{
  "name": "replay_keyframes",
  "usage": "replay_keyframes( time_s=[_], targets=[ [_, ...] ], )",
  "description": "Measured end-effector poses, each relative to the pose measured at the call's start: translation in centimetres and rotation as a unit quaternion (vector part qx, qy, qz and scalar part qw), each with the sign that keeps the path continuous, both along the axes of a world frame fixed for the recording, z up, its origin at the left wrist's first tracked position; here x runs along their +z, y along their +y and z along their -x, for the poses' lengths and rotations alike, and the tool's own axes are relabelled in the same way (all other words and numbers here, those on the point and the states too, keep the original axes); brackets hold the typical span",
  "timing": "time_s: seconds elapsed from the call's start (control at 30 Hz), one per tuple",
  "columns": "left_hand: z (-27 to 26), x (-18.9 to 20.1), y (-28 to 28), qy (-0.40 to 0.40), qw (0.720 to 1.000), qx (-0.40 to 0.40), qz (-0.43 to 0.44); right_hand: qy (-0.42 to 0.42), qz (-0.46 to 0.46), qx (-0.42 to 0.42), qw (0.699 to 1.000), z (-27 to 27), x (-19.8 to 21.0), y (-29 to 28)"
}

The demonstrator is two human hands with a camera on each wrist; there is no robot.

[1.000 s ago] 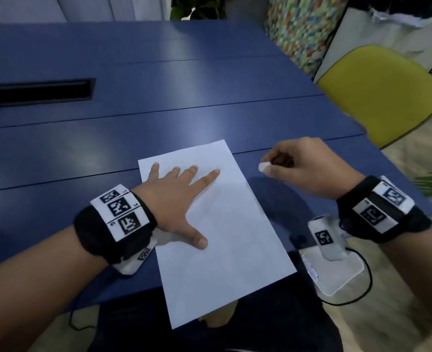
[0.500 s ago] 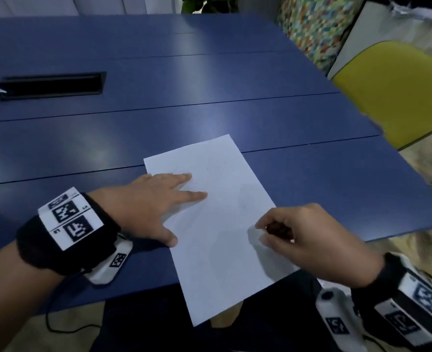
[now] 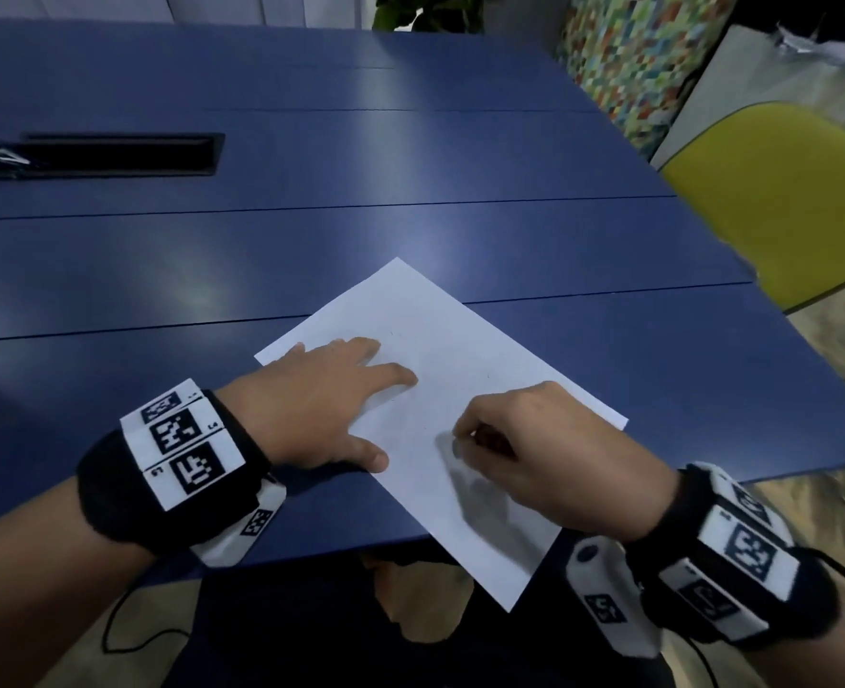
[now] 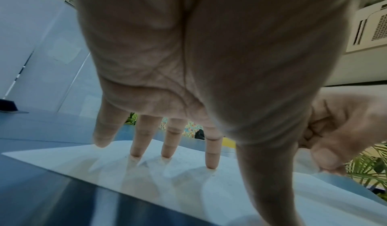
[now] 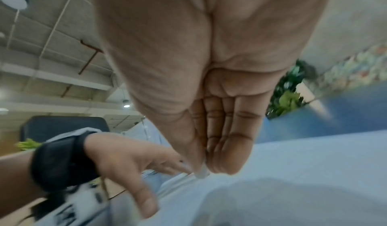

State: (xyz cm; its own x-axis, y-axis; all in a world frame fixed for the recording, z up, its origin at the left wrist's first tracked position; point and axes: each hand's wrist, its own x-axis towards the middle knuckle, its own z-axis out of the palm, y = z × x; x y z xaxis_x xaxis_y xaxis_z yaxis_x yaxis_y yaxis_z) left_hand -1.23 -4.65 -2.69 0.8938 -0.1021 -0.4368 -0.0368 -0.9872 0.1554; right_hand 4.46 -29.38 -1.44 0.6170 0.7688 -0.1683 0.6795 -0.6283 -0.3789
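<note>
A white sheet of paper (image 3: 460, 350) lies skewed on the blue table (image 3: 311, 250), its near corner hanging over the front edge. My left hand (image 3: 341, 409) rests flat on the sheet's left part, with straight fingertips (image 4: 210, 163) pressing the paper (image 4: 188, 180). My right hand (image 3: 465, 439) is over the sheet's near right part. It pinches a small white piece (image 5: 202, 174) between thumb and fingers, tip down against the paper (image 5: 293, 171). What the piece is cannot be told.
A black cable slot (image 3: 112, 153) is set into the table at the far left. A yellow chair (image 3: 778, 201) stands past the right edge, with a colourful panel (image 3: 624, 57) and a plant (image 3: 425, 9) behind. The table's front edge runs just under my wrists.
My right hand came from the bare table right of the sheet down onto the paper, still pinching the white piece. The sheet has turned counter-clockwise under my left hand.
</note>
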Motion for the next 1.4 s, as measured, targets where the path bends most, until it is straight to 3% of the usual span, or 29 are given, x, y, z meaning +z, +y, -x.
replay_keyframes(
  time_s=[0.13,0.3,0.47,0.63,0.8,0.97,1.13,1.3,1.4],
  targets=[
    [-0.2,-0.3,0.1,0.014,1.000,-0.003,-0.013,-0.008,0.021,0.016,1.000,0.4,-0.9,1.5],
    [-0.5,-0.5,0.2,0.040,0.998,-0.015,-0.038,-0.003,0.050,0.130,0.990,2.8,-0.7,1.5],
    [-0.8,-0.6,0.1,0.038,0.997,-0.028,-0.068,-0.041,0.042,0.028,0.998,-0.4,-1.0,1.2],
    [-1.1,-0.6,0.0,0.048,0.996,-0.023,-0.067,-0.003,0.054,0.135,0.989,2.7,-0.6,1.1],
    [-1.1,-0.6,0.0,0.051,0.996,-0.020,-0.073,-0.032,0.033,0.015,0.999,-0.3,-1.1,0.4],
    [-1.1,-0.4,-0.1,0.054,0.996,-0.021,-0.075,-0.005,0.053,0.099,0.994,2.4,-1.0,0.5],
    [-1.1,-0.4,0.0,0.055,0.996,-0.018,-0.073,-0.038,0.023,-0.015,0.999,-0.3,-1.3,-0.6],
    [-1.1,-0.3,0.0,0.058,0.995,-0.016,-0.074,-0.006,0.045,0.076,0.996,2.5,-1.3,-0.3],
    [-1.1,-0.3,-0.1,0.057,0.995,-0.016,-0.076,-0.019,0.038,0.010,0.999,0.4,-1.2,-0.8]
  ],
)
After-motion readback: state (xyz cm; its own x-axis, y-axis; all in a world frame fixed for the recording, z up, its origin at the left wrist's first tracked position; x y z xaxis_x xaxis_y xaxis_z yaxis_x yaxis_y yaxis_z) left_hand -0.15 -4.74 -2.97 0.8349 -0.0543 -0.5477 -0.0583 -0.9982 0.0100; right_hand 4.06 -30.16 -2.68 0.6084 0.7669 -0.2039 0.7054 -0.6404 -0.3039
